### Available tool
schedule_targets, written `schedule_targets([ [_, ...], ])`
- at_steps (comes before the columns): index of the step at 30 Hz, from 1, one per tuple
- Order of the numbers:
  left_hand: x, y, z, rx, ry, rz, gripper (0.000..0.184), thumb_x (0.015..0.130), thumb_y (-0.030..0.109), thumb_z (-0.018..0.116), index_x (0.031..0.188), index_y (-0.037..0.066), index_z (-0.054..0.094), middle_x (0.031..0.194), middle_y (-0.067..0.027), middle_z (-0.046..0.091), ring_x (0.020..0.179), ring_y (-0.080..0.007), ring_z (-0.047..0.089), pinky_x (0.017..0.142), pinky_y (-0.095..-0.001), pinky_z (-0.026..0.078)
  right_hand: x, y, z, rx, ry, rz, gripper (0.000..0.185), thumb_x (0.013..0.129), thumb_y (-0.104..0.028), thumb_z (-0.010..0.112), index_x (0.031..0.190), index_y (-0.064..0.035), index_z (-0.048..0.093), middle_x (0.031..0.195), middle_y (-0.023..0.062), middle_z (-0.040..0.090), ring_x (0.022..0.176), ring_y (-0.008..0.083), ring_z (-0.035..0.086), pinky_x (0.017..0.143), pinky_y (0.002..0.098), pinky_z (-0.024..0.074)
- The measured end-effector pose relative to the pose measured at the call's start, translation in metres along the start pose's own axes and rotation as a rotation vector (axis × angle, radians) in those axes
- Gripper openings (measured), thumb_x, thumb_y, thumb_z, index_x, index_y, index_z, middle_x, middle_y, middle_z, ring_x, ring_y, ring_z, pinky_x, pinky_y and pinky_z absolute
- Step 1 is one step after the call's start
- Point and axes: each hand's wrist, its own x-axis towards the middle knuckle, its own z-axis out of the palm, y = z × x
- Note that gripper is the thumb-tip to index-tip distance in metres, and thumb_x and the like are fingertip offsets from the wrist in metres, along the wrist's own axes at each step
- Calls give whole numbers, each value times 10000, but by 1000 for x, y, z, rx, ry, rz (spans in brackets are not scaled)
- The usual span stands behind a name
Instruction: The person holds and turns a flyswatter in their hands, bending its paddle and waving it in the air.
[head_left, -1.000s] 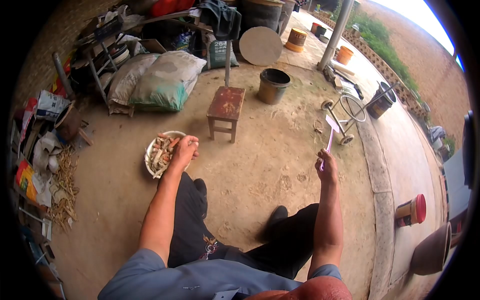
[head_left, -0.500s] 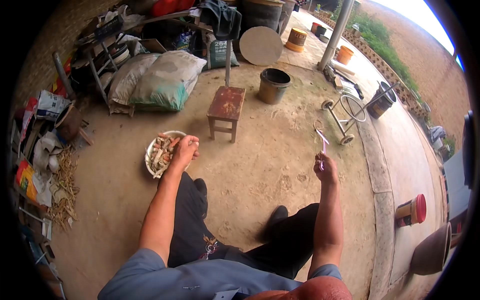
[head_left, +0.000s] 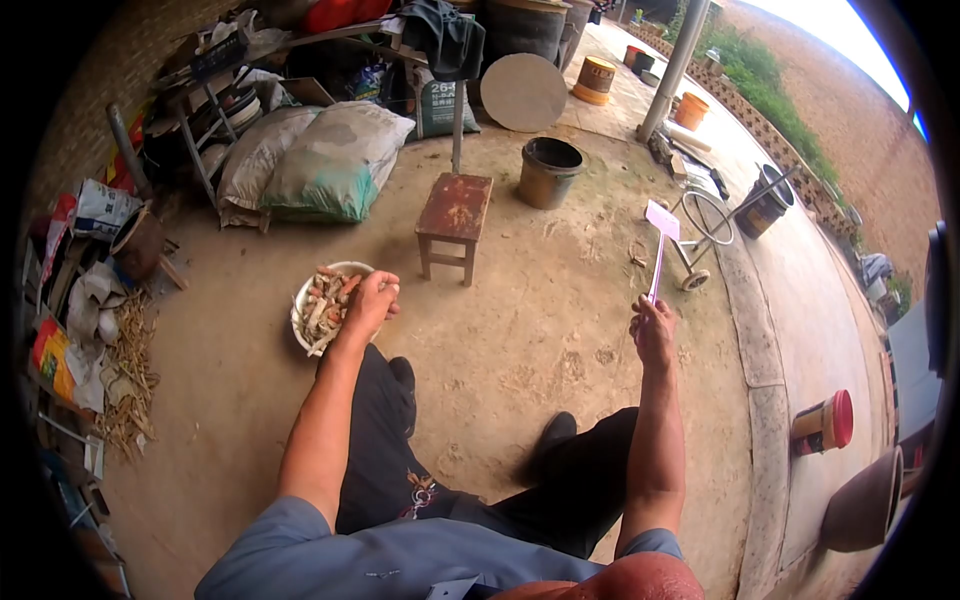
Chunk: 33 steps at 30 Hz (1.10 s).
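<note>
My left hand (head_left: 374,301) is closed beside the right rim of a white bowl (head_left: 299,318); something small and pale shows at its fingers, too small to name. Pale and orange-brown pieces (head_left: 325,302) fill the bowl, which appears to be by my left knee. Out to the right, my right hand (head_left: 654,328) is closed around the handle of a pink fly swatter (head_left: 662,221). The swatter points away from me, its flat head raised and turned broadly to the camera.
A worn red wooden stool (head_left: 454,208) stands ahead, with a dark bucket (head_left: 549,173) behind it. Full sacks (head_left: 335,162) lie at the back left. A wheeled metal frame (head_left: 692,245) is at the right, and a red-lidded bucket (head_left: 822,422) lies farther right.
The swatter in my right hand has tilted and turned, so its head shows wider and higher than half a second ago. My left hand has stayed by the bowl.
</note>
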Motion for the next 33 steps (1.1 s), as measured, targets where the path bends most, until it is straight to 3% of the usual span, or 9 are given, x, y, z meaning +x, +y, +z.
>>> schedule_targets([
  [2, 0, 3, -1, 81, 2, 37, 256, 943, 152, 551, 1151, 5, 584, 846, -61, 618, 679, -138, 627, 590, -285, 517, 12, 13, -11, 75, 13, 183, 176, 933, -187, 676, 990, -73, 553, 788, 67, 616, 493, 117, 544, 405, 244, 428],
  [6, -4, 7, 2, 26, -3, -11, 229, 949, 131, 523, 1141, 19, 576, 835, -37, 598, 674, -99, 589, 563, -239, 491, 13, 15, -13, 116, 13, 203, 172, 934, -185, 676, 971, -72, 552, 787, 67, 617, 498, 116, 549, 417, 238, 441],
  [8, -5, 6, 2, -48, 5, -48, 233, 948, 131, 524, 1144, 14, 576, 837, -37, 598, 676, -100, 590, 563, -241, 490, 9, 7, -7, 148, -3, -27, 179, 933, -187, 677, 989, -68, 556, 788, 66, 618, 507, 116, 558, 430, 241, 452],
  [11, -5, 7, 1, -46, -7, -39, 252, 948, 130, 524, 1162, 6, 569, 837, -35, 595, 672, -101, 589, 562, -239, 489, 2, -4, 4, 115, 19, -138, 196, 927, -191, 685, 1005, -61, 561, 793, 66, 619, 511, 118, 565, 439, 246, 462],
  [15, -4, 7, 1, -45, -16, -46, 264, 949, 133, 526, 1176, 2, 562, 824, -32, 585, 665, -101, 588, 559, -232, 488, -1, -2, 3, 51, 14, -141, 218, 921, -191, 688, 1031, -53, 561, 786, 68, 619, 516, 124, 572, 440, 254, 465],
  [21, -4, 4, 1, -53, -18, -46, 256, 955, 138, 530, 1171, 5, 562, 811, -24, 571, 666, -100, 586, 562, -232, 488, 13, 14, -12, -40, 88, 103, 195, 924, -190, 680, 991, -59, 551, 760, 72, 617, 501, 129, 563, 431, 254, 458],
  [23, -4, 5, 1, -60, -18, -45, 253, 957, 139, 530, 1170, 6, 563, 808, -22, 567, 665, -100, 586, 563, -231, 488, 15, 17, -15, 67, 52, 154, 196, 923, -200, 685, 963, -66, 548, 761, 73, 618, 492, 128, 557, 424, 256, 455],
  [26, -4, 5, 1, -61, -17, -47, 251, 962, 140, 528, 1171, 5, 563, 804, -20, 563, 662, -102, 587, 565, -230, 489, 12, 10, -7, 24, 30, -44, 210, 924, -212, 687, 982, -62, 552, 760, 73, 616, 489, 127, 554, 418, 259, 447],
  [33, -1, 1, 0, -75, -19, -45, 255, 960, 135, 528, 1173, 0, 563, 804, -22, 563, 651, -107, 587, 563, -232, 489, 2, 4, 3, -74, 33, -83, 218, 918, -214, 692, 995, -53, 568, 771, 72, 621, 486, 118, 545, 422, 268, 447],
])
